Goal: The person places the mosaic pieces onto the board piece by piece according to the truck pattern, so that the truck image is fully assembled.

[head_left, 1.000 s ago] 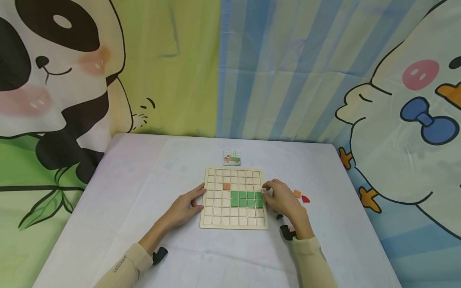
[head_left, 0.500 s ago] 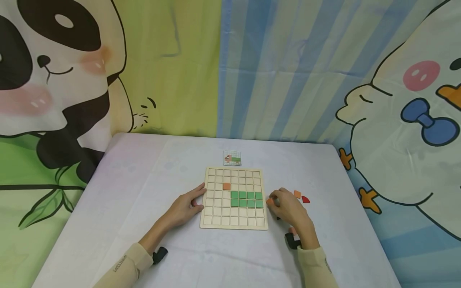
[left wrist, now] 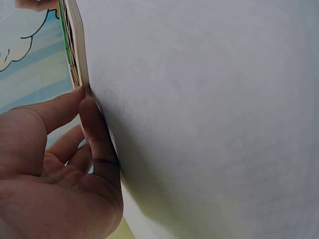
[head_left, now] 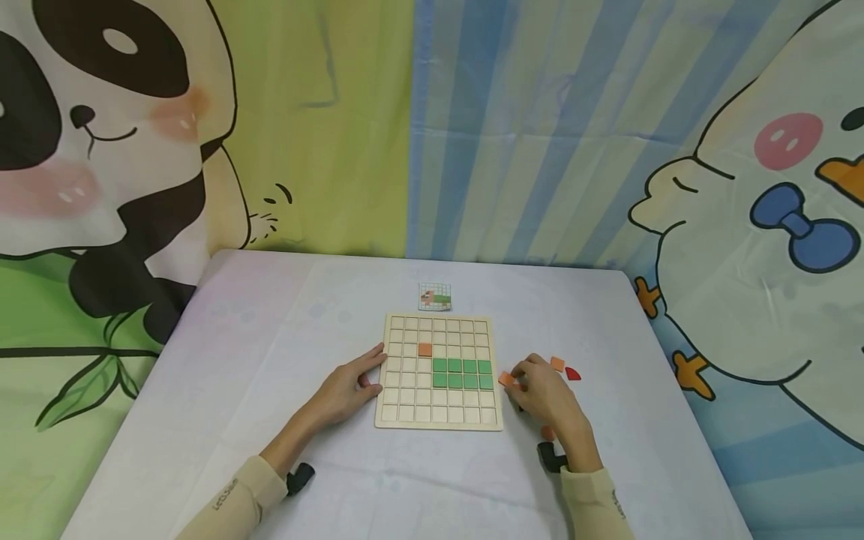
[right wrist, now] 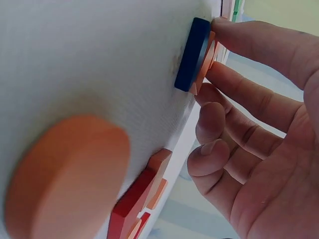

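A wooden grid board (head_left: 405, 414) lies on the table, with several green square tiles (head_left: 462, 373) in two rows and one orange tile (head_left: 424, 349) set in it. My left hand (head_left: 344, 390) rests fingertips and thumb against the board's left edge; the left wrist view shows them touching the board's side (left wrist: 79, 45). Just off the right edge, my right hand (head_left: 545, 391) pinches an orange square tile (head_left: 505, 379) between thumb and index finger. Seen from the right wrist, a dark blue piece (right wrist: 192, 55) stands right in front of that tile, partly hiding it.
Behind the board lies a small picture card (head_left: 434, 297). Right of my right hand are another orange square (head_left: 556, 364) and a red rounded piece (head_left: 573, 373). A rounded orange piece (head_left: 547, 433) lies near my right wrist, beside the black wrist camera (head_left: 551, 456).
My right hand has left the board's right edge, moving right and toward me to an orange square tile, now at its fingertips. My left hand stays put.
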